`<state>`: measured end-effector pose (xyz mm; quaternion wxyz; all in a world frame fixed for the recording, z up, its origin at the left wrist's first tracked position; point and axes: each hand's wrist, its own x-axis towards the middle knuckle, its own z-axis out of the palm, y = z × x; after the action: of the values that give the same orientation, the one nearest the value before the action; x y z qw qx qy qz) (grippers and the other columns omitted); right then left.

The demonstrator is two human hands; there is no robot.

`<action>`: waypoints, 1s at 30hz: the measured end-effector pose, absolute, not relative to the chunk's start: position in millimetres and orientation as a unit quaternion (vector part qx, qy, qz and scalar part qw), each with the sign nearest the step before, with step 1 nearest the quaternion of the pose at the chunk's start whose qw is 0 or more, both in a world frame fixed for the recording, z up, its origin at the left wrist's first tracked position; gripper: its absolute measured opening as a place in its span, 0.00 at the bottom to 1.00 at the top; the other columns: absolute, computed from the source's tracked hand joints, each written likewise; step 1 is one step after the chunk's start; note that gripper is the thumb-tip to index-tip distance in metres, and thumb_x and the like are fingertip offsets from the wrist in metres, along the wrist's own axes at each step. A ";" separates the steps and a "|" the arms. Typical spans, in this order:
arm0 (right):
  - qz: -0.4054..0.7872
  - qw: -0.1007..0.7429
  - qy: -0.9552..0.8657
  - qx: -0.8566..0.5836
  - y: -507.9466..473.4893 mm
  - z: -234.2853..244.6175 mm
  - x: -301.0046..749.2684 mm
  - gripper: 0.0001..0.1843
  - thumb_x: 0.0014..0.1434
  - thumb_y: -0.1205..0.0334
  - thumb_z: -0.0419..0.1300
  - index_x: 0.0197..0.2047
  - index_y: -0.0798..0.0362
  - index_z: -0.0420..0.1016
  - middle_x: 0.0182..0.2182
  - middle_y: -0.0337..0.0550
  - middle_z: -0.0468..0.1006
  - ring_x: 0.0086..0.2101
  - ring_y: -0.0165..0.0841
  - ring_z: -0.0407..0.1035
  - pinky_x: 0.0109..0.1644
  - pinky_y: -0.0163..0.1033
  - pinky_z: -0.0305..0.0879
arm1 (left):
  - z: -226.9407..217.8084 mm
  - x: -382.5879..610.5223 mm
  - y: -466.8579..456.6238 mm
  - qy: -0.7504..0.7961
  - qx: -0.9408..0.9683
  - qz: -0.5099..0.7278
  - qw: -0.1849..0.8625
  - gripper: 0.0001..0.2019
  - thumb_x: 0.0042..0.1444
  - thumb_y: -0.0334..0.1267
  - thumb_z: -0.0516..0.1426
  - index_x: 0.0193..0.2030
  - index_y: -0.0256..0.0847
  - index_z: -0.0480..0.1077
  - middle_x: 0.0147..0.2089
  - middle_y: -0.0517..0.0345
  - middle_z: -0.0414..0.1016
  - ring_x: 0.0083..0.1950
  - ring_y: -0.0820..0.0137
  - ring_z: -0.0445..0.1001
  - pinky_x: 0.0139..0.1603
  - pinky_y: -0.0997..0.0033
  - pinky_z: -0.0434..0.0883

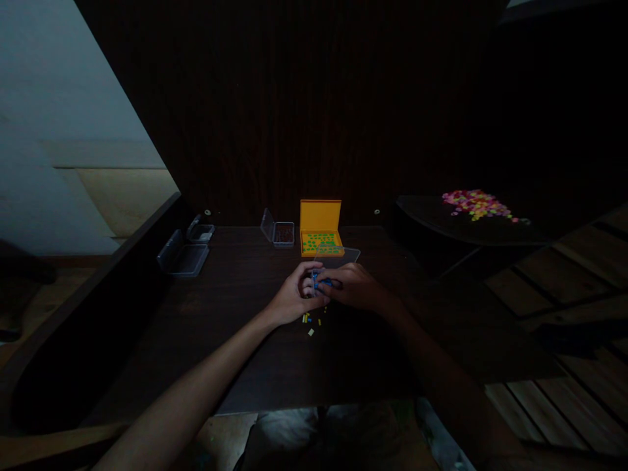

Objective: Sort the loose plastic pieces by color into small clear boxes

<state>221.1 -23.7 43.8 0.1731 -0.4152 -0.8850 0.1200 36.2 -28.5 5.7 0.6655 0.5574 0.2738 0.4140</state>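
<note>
Both my hands meet over the middle of a dark wooden table (235, 353). My left hand (294, 297) is curled, its fingertips pressed against a small blue piece (321, 281). My right hand (356, 288) pinches the same blue piece from the other side. Several tiny yellow and blue bits (313, 320) lie on the table just under the hands. An open yellow box (320, 229) holding green pieces stands right behind them.
A small clear case (279, 233) with dark contents is left of the yellow box. Two more clear open cases (182, 259) (200, 230) sit at the table's far left. A heap of pink and yellow pieces (475, 204) lies on a dark side surface at right.
</note>
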 end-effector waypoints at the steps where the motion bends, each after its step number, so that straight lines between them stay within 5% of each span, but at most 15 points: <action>1: 0.119 0.175 -0.886 -0.414 -23.7 44.3 220.8 0.12 0.62 0.59 0.56 0.44 0.49 0.80 0.24 0.37 0.76 0.22 0.27 0.64 0.30 0.33 0.50 | 5.3 36.2 -28.5 0.273 0.556 0.412 0.668 0.32 0.42 0.31 0.68 0.54 0.42 0.61 0.50 0.53 0.70 0.40 0.73 0.75 0.42 0.71 0.73; 25: 0.118 0.193 -0.887 -0.402 -24.5 35.4 223.2 0.11 0.61 0.62 0.57 0.43 0.48 0.79 0.36 0.40 0.82 0.30 0.30 0.72 0.36 0.34 0.58 | 3.2 35.0 -27.5 0.277 0.571 0.417 0.651 0.31 0.42 0.32 0.68 0.53 0.42 0.62 0.53 0.52 0.68 0.44 0.71 0.74 0.46 0.69 0.72; 30: 0.107 0.250 -0.875 -0.401 -23.9 39.3 224.7 0.12 0.61 0.60 0.56 0.44 0.50 0.79 0.27 0.38 0.80 0.24 0.27 0.68 0.31 0.32 0.55 | 5.4 33.8 -26.8 0.282 0.568 0.413 0.654 0.32 0.42 0.32 0.68 0.54 0.42 0.61 0.52 0.52 0.68 0.41 0.73 0.74 0.44 0.70 0.73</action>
<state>224.7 -23.9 39.3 0.2497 -0.4014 -0.8747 0.1071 33.8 -26.8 5.4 0.6539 0.5679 0.2818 0.4129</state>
